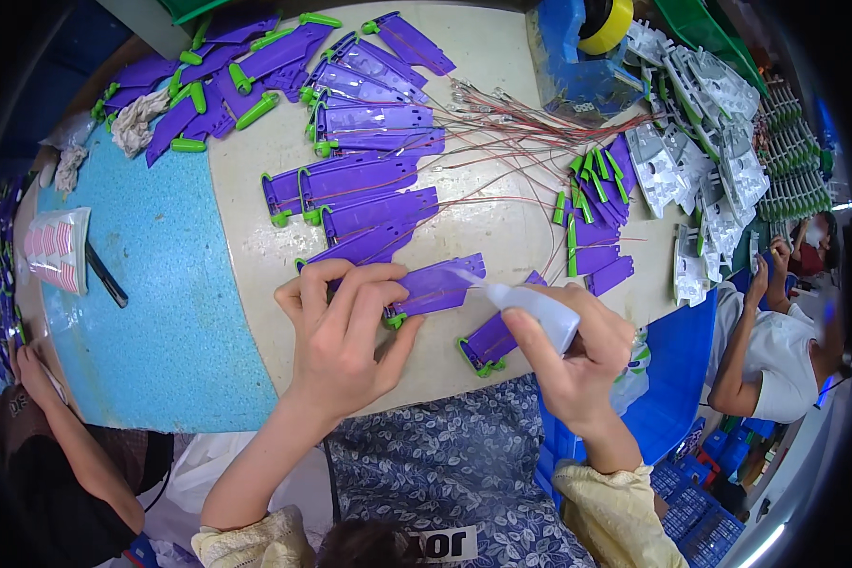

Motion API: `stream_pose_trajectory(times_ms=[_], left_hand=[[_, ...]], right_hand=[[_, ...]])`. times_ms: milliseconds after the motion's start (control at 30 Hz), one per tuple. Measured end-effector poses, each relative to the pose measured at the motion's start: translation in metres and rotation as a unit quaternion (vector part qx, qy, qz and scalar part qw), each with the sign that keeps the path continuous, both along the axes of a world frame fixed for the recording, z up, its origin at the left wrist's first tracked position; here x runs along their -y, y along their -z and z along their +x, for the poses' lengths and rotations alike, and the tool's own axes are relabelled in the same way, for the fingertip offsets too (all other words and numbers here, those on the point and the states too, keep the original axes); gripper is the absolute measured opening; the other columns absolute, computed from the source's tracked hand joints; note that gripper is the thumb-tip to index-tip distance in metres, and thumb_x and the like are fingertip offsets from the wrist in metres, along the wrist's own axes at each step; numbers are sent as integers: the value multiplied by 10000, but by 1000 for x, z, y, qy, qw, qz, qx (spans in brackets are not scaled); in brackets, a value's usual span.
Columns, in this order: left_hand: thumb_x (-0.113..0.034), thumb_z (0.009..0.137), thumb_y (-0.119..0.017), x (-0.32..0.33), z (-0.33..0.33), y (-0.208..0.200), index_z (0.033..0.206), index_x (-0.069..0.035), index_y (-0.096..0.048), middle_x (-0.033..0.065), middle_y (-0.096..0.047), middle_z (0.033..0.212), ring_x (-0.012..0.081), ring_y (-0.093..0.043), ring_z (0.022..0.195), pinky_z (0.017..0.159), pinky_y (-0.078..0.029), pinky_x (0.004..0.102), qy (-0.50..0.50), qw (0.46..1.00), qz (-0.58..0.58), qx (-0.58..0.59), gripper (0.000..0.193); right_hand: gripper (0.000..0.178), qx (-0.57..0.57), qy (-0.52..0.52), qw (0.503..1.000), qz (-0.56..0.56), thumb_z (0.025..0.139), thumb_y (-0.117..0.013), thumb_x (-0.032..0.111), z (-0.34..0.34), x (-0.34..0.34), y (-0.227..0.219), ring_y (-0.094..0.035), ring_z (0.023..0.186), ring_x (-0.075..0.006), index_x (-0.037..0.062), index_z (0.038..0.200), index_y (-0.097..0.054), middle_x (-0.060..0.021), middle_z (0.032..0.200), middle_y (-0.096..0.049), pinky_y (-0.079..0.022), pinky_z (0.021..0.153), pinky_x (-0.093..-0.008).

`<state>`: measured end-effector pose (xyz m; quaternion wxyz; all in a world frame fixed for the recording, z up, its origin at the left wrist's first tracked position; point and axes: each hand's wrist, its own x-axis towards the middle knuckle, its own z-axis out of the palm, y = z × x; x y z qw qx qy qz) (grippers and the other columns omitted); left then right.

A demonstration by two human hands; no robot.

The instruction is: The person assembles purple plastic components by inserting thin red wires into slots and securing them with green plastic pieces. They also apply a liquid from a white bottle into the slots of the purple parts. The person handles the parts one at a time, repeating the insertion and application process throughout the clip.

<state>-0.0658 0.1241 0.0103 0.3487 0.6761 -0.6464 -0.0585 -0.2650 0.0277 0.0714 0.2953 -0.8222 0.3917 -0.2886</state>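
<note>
My left hand (pixel 341 331) grips the near left end of a flat purple plastic piece (pixel 435 289) with a green tip, its fingers bent over the edge and the thumb below. In my right hand (pixel 582 355) is a white squeeze bottle (pixel 544 317), tilted so that its thin nozzle points at the face of that piece. The nozzle tip is close to the surface; whether they touch I cannot tell. Partly behind the bottle lies another purple piece (pixel 488 343). A row of similar purple pieces (pixel 360 180) with thin wires stretches away beyond my left hand.
Red and black wires (pixel 511 118) run across the table to a blue tape dispenser (pixel 587 76). Purple pieces with green parts (pixel 592 213) and grey-white plastic housings (pixel 705 142) stand at right. A blue mat (pixel 151 284) bears a black pen-like tool (pixel 106 275). Co-workers sit on both sides.
</note>
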Motion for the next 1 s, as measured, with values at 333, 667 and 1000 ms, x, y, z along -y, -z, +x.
stream_pose_trajectory(times_ms=[333, 667, 1000], left_hand=[[-242, 685, -866, 1, -1, -9, 950, -127, -639, -8, -700, 1100, 247, -517, 995, 894, -288, 412, 31, 999, -3, 10, 368], [-171, 676, -845, -14, -19, -1, 845, -114, -605, 0, -707, 1092, 248, -542, 1004, 902, -265, 415, 5, 998, -2, 57, 300], [-113, 659, -837, -14, -15, -3, 942, -106, -646, 8, -721, 1106, 264, -535, 998, 885, -277, 412, 20, 1000, 10, -6, 341]], right_hand=[[185, -38, 50, 996, 59, 800, -827, 69, -21, -6, -17, -638, 566, -134, -52, 908, -738, -112, 724, -711, -454, 500, -265], [151, 40, 43, 993, 104, 835, -799, 71, -33, -15, -23, -604, 580, -73, -47, 913, -745, -67, 702, -701, -408, 498, -228], [208, 26, 11, 994, 104, 795, -847, 82, -17, -18, -3, -634, 558, -136, -39, 922, -735, -105, 725, -703, -439, 480, -264]])
